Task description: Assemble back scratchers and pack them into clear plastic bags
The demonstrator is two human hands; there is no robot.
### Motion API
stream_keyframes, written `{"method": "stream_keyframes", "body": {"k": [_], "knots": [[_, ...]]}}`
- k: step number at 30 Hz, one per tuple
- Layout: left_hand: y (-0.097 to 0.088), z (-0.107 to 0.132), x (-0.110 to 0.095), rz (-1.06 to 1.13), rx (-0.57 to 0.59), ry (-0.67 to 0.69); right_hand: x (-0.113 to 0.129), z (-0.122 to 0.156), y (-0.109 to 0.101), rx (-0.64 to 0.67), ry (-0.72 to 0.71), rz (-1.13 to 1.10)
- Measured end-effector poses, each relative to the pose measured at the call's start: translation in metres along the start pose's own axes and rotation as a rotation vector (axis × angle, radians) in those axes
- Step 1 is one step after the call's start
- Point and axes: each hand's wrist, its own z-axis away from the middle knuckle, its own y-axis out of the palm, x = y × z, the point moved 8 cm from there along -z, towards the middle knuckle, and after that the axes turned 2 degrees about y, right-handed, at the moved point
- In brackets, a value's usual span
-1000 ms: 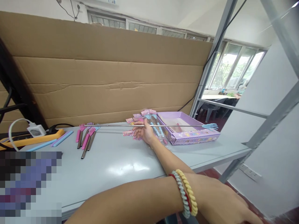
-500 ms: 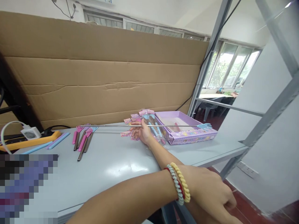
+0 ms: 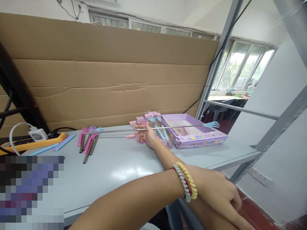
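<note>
My right hand (image 3: 146, 134) reaches across the grey table (image 3: 115, 172) and is closed around the middle of a long, extended metal back scratcher (image 3: 182, 127). Its blue hand-shaped head (image 3: 212, 125) hangs over the purple box (image 3: 199, 139); its other end points left towards the loose scratchers. Under my right hand lie several packaged scratchers (image 3: 153, 123) with pink labels. My left hand (image 3: 220, 193), with beaded bracelets on the wrist, crosses over and rests on my right forearm with its fingers curled, holding nothing.
Several short pink, purple and blue scratchers (image 3: 88, 140) lie at the table's left. Beyond them are coloured sleeves (image 3: 63, 142), a yellow power strip (image 3: 33, 143) and a white charger (image 3: 37, 134). A cardboard wall (image 3: 107, 83) backs the table; grey shelf posts (image 3: 275, 131) stand right.
The scratcher's blue head has risen slightly, tilting the rod. My left hand has slid a little along my right forearm and curled its fingers.
</note>
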Motion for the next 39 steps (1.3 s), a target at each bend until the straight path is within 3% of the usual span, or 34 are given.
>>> {"method": "stream_keyframes", "body": {"k": [4, 10, 17, 20, 26, 29, 34, 39], "knots": [[-0.008, 0.003, 0.014, -0.034, -0.049, -0.079, -0.003, -0.002, 0.002, 0.029, 0.006, 0.020], [0.003, -0.004, -0.011, -0.016, -0.054, 0.101, -0.001, 0.000, 0.000, 0.022, -0.012, 0.003], [0.002, -0.001, 0.011, -0.074, -0.112, -0.192, 0.000, -0.001, -0.003, 0.002, -0.007, 0.015], [0.000, 0.005, 0.015, -0.075, -0.173, -0.191, -0.002, 0.000, -0.001, 0.019, -0.002, 0.021], [0.000, 0.008, 0.008, -0.031, -0.210, -0.041, -0.005, 0.000, 0.002, 0.031, 0.025, 0.034], [0.002, 0.008, 0.013, -0.114, -0.220, -0.138, -0.005, -0.001, 0.002, 0.041, 0.026, 0.032], [-0.002, 0.016, 0.022, -0.257, -0.404, -0.255, -0.005, -0.001, 0.003, 0.043, 0.027, 0.031], [0.000, 0.018, 0.010, -0.264, -0.481, -0.046, -0.009, -0.003, 0.005, 0.058, 0.042, 0.052]]}}
